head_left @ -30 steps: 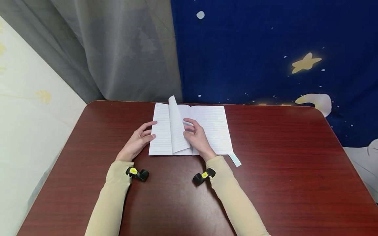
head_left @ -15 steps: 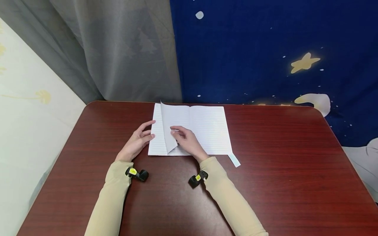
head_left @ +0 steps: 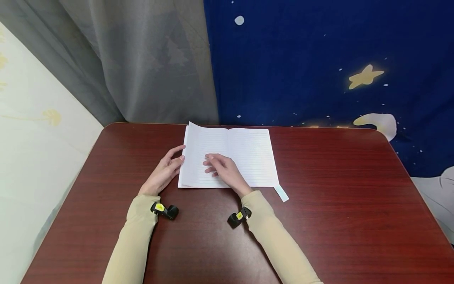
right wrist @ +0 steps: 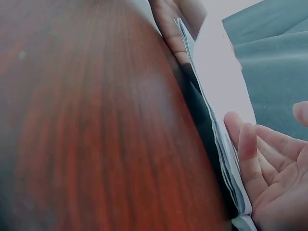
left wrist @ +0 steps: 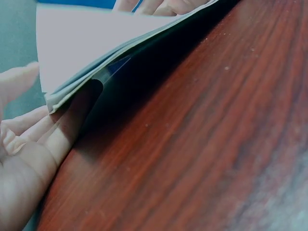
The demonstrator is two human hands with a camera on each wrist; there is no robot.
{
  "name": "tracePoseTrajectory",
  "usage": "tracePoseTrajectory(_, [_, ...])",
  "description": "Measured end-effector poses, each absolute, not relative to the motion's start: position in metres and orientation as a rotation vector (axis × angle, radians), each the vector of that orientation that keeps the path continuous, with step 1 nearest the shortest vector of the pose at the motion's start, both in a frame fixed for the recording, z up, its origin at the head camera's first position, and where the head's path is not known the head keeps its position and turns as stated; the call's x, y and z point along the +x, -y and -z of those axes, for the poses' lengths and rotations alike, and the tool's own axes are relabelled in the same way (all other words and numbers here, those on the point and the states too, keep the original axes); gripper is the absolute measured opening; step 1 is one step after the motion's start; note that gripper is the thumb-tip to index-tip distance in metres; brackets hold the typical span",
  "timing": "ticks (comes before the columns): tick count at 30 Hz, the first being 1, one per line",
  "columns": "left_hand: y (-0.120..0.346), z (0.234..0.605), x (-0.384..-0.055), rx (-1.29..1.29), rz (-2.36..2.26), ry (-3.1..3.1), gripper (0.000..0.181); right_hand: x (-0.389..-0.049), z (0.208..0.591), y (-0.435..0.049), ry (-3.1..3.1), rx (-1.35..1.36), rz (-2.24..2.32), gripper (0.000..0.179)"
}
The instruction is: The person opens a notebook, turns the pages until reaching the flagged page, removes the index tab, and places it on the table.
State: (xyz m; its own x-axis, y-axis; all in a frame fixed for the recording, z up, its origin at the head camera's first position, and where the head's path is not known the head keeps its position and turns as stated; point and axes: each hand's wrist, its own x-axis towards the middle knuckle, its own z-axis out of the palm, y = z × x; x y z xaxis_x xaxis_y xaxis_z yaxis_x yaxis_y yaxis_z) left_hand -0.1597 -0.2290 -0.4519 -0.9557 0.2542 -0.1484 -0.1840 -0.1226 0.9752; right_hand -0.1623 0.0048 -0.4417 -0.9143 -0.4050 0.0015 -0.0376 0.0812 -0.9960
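A lined notebook [head_left: 248, 157] lies open on the table, with a pale ribbon-like strip [head_left: 281, 193] sticking out at its lower right corner. My left hand [head_left: 161, 173] is at its left edge; in the left wrist view fingers reach under the raised edge of the pages [left wrist: 106, 43], while another digit stands apart beside the sheet. Over the left page hovers my right hand [head_left: 225, 169], fingers loosely bent and pinching nothing. From the right wrist view, its fingertips [right wrist: 248, 139] are right at the page surface. The left page's top corner curls up slightly.
The notebook sits near the far side of a dark red wooden table [head_left: 337, 217]. Behind the table hang a grey curtain [head_left: 159, 59] and a blue cloth [head_left: 301, 59] with stars and a moon. Black wrist cameras [head_left: 164, 211] are strapped over both sleeves.
A lifted page has come over from the middle to lie on the left side. My right hand moved left with it and let go. The left thumb shifted slightly upward along the edge.
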Motion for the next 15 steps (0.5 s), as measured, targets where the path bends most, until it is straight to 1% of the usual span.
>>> tracePoseTrajectory(9, [0.23,0.453,-0.158,0.09,-2.136,-1.892,0.06,-0.159,0.442,-0.012,-2.028,-0.445,1.956,0.033])
tracePoseTrajectory(15, [0.229,0.45,-0.157,0.096,-2.087,-1.922,0.071,-0.157,0.441,-0.029,-1.995,-0.393,2.037,0.031])
